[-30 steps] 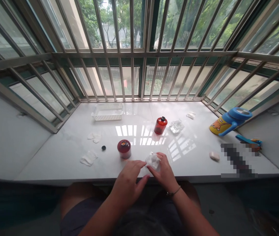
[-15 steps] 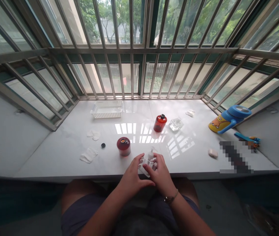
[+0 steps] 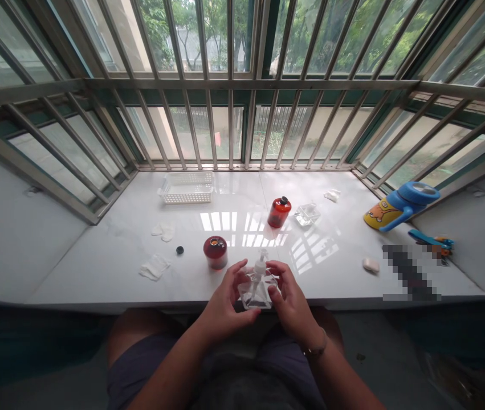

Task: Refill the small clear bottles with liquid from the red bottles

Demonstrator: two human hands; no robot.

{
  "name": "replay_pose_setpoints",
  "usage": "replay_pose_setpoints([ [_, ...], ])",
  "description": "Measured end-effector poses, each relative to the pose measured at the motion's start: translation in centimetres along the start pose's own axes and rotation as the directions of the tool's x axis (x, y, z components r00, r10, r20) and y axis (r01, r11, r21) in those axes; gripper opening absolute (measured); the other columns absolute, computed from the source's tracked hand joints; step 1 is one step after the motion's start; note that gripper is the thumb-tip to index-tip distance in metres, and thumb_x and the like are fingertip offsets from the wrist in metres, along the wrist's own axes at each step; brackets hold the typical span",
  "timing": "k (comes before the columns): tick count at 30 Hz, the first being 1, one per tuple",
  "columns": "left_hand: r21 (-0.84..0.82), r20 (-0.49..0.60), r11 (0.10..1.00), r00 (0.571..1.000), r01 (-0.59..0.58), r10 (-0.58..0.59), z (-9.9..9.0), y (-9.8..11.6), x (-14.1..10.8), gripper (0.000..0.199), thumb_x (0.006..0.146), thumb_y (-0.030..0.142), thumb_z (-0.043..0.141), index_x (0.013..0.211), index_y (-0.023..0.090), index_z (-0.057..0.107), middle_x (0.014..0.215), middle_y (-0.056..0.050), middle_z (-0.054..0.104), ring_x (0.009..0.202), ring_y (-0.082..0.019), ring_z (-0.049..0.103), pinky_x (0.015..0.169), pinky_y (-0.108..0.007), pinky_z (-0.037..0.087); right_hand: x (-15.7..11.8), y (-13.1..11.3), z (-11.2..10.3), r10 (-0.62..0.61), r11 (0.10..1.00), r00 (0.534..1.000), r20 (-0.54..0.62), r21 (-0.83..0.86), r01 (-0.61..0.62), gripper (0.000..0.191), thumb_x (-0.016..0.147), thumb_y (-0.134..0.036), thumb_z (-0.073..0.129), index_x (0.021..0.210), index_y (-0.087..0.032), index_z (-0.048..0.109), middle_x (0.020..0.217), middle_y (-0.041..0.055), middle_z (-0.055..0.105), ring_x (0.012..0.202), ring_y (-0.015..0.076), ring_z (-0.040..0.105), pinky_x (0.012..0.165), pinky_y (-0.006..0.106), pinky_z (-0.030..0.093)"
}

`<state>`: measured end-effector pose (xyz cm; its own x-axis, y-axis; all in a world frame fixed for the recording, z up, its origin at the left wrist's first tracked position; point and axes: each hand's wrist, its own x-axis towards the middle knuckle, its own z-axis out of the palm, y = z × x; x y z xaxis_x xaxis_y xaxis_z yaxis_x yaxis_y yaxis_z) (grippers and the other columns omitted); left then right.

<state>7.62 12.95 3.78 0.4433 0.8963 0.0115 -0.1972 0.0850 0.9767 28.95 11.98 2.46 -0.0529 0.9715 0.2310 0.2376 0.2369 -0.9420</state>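
Note:
Between both hands, at the near edge of the white counter, is a clear pump bottle (image 3: 256,293) with a white pump top, standing upright. My left hand (image 3: 228,304) is curled round its left side, thumb along the near bottom edge. My right hand (image 3: 291,299) holds the other side with fingers and thumb. Just beyond my left hand stands a dark red bottle (image 3: 215,254) with its mouth uncapped. A small black cap (image 3: 179,250) lies left of it. Farther back is a second red bottle (image 3: 279,213) with a black cap on.
A white perforated basket (image 3: 186,198) sits at the back left. Crumpled tissues (image 3: 154,267) lie on the left. Behind the capped bottle's right is a clear square container (image 3: 307,214). On the right are a blue-and-yellow flask (image 3: 396,208), a pinkish lump (image 3: 371,265) and a blurred-out dark object (image 3: 408,273).
The pump bottle has turned in my hands, so its clear body and pump now face me more plainly. My right hand has shifted slightly right, and its thumb has moved off the bottle's front.

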Motion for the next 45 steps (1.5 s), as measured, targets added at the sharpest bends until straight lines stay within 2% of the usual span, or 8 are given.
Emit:
replay_pose_setpoints([
  [5, -0.092, 0.131, 0.996, 0.991, 0.008, 0.004, 0.2, 0.1, -0.2, 0.098, 0.089, 0.03, 0.087, 0.168, 0.037, 0.029, 0.163, -0.018, 0.051, 0.144, -0.037, 0.062, 0.116, -0.054, 0.057, -0.3, 0.7, 0.0, 0.011, 0.995, 0.993, 0.115, 0.092, -0.022, 0.07, 0.102, -0.064, 0.064, 0.157, -0.027, 0.042, 0.152, 0.0171, 0.061, 0.137, 0.0355, 0.065, 0.11, 0.052, 0.059],
  [8, 0.144, 0.033, 0.99, 0.999, -0.002, -0.003, 0.0, -0.4, -0.2, 0.097, 0.088, 0.031, 0.089, 0.167, 0.035, 0.034, 0.163, -0.017, 0.051, 0.146, -0.038, 0.059, 0.121, -0.058, 0.053, 0.0, 1.0, -0.1, 0.077, 0.99, 0.989, 0.125, 0.108, -0.091, 0.068, 0.098, -0.056, 0.072, 0.153, -0.027, 0.045, 0.144, 0.0163, 0.067, 0.128, 0.0341, 0.07, 0.106, 0.052, 0.061],
  [14, 0.577, -0.168, 0.803, 0.939, -0.152, 0.299, -1.9, 0.0, 0.2, 0.07, 0.091, 0.038, 0.087, 0.152, 0.028, 0.054, 0.156, -0.014, 0.058, 0.147, -0.035, 0.057, 0.126, -0.06, 0.048, 1.7, 2.3, -1.8, 0.195, 0.979, 0.978, -0.077, -0.043, -0.199, 0.068, 0.093, -0.056, 0.08, 0.148, -0.027, 0.051, 0.139, 0.0147, 0.068, 0.128, 0.033, 0.067, 0.11, 0.054, 0.057],
  [18, 0.546, -0.19, 0.835, 0.962, -0.061, 0.195, -2.5, 0.2, 0.5, 0.067, 0.09, 0.04, 0.086, 0.148, 0.026, 0.057, 0.152, -0.013, 0.062, 0.144, -0.033, 0.061, 0.125, -0.058, 0.049, 1.9, 2.4, -1.8, 0.213, 0.977, 0.973, -0.086, 0.024, -0.212, 0.067, 0.092, -0.053, 0.081, 0.146, -0.028, 0.052, 0.142, 0.0139, 0.066, 0.131, 0.033, 0.066, 0.112, 0.054, 0.057],
  [24, 0.351, -0.147, 0.936, 0.989, 0.04, 0.013, -1.3, -1.7, 0.6, 0.081, 0.079, 0.038, 0.096, 0.148, 0.023, 0.056, 0.147, -0.017, 0.067, 0.136, -0.036, 0.067, 0.115, -0.055, 0.057, 0.3, 0.7, 0.2, 0.049, 0.977, 0.98, 0.192, 0.193, -0.087, 0.054, 0.098, -0.043, 0.078, 0.147, -0.033, 0.056, 0.157, 0.0114, 0.056, 0.138, 0.0321, 0.063, 0.116, 0.053, 0.055],
  [28, 0.591, -0.221, 0.804, 0.945, -0.067, 0.241, -0.8, -2.0, 0.2, 0.075, 0.077, 0.036, 0.098, 0.141, 0.025, 0.061, 0.137, -0.012, 0.071, 0.129, -0.035, 0.069, 0.112, -0.055, 0.058, 0.3, 0.8, 0.4, 0.036, 0.987, 0.994, 0.105, 0.15, -0.051, 0.048, 0.094, -0.044, 0.082, 0.137, -0.029, 0.067, 0.159, 0.0135, 0.053, 0.143, 0.0352, 0.057, 0.114, 0.052, 0.055],
  [34, 0.78, -0.072, 0.557, 0.843, -0.286, 0.533, 0.3, -1.2, -0.3, 0.074, 0.081, 0.021, 0.094, 0.145, 0.027, 0.057, 0.132, -0.01, 0.072, 0.123, -0.03, 0.07, 0.108, -0.048, 0.059, 0.7, 0.6, 0.4, 0.168, 0.956, 0.984, -0.054, 0.255, -0.149, 0.034, 0.081, -0.048, 0.093, 0.102, -0.025, 0.078, 0.138, 0.0119, 0.067, 0.128, 0.0339, 0.066, 0.105, 0.047, 0.058],
  [45, 0.701, -0.153, 0.693, 0.912, -0.171, 0.381, 1.0, 1.1, -0.8, 0.078, 0.07, 0.031, 0.102, 0.139, 0.029, 0.065, 0.128, -0.006, 0.075, 0.109, -0.026, 0.073, 0.098, -0.042, 0.064, 0.8, -1.4, 0.1, 0.213, 0.932, 0.973, -0.087, 0.318, -0.175, 0.031, 0.076, -0.046, 0.096, 0.094, -0.024, 0.082, 0.109, 0.006, 0.071, 0.094, 0.0233, 0.069, 0.079, 0.033, 0.058],
])
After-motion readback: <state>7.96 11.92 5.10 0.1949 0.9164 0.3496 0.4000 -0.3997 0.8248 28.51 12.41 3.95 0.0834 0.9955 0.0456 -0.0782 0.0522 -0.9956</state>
